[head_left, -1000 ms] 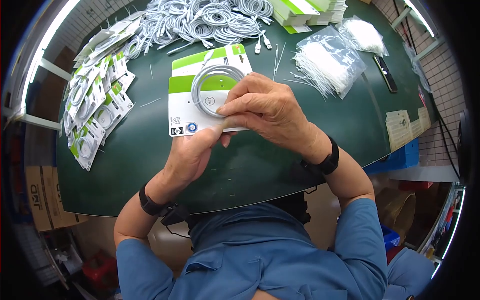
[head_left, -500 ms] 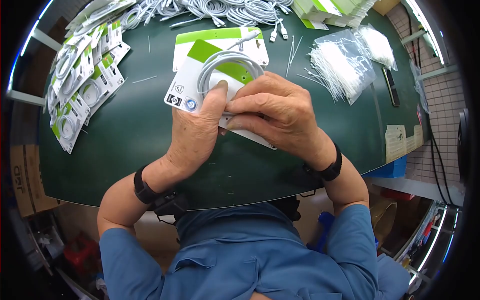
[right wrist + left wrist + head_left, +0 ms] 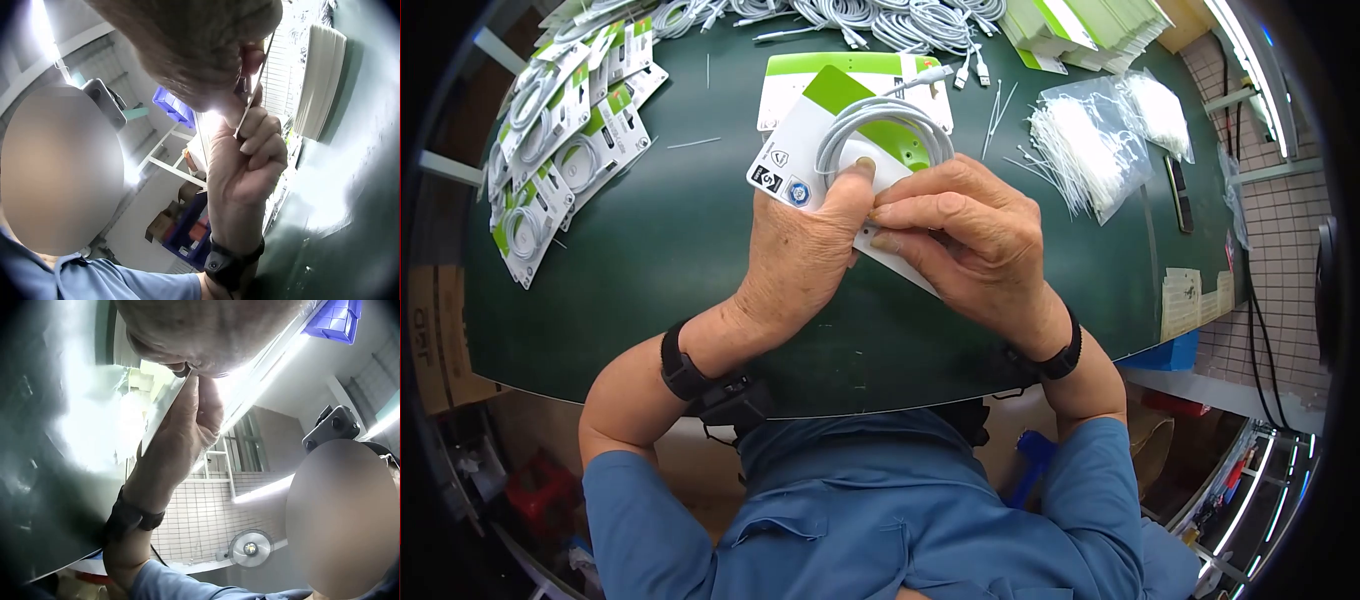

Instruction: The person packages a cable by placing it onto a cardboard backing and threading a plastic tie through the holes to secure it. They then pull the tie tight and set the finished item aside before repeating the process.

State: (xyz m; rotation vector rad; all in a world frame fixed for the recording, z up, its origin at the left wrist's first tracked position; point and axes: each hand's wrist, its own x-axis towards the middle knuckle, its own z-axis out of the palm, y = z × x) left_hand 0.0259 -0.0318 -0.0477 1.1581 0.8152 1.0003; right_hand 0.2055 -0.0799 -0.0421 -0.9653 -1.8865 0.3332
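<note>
A white and green packaging card (image 3: pixel 800 130) is tilted in front of me, with a grey-white coiled cable (image 3: pixel 832 145) lying against its face. Its plug (image 3: pixel 930 76) sticks out at the upper right. My left hand (image 3: pixel 810 235) grips the card's lower edge, thumb on the front at the coil and fingers hidden behind. With thumb and forefinger my right hand (image 3: pixel 980 225) pinches at the coil's lower part; whether a tie is also between the fingertips I cannot tell. Both wrist views show the card edge-on between the hands. Another card (image 3: pixel 785 100) lies behind on the table.
Carded cables (image 3: pixel 570 165) are heaped at left, loose coiled cables (image 3: pixel 900 25) at the back. A card stack (image 3: pixel 1080 35) stands back right, near bagged white cable ties (image 3: pixel 1090 140) and a dark phone (image 3: pixel 1178 195). Several loose ties (image 3: pixel 997 110) lie on the green table (image 3: pixel 700 220).
The card has turned from nearly straight to tilted, away from the card behind it. My left thumb has moved from its lower edge up onto its front by the coil. The right hand keeps pinching.
</note>
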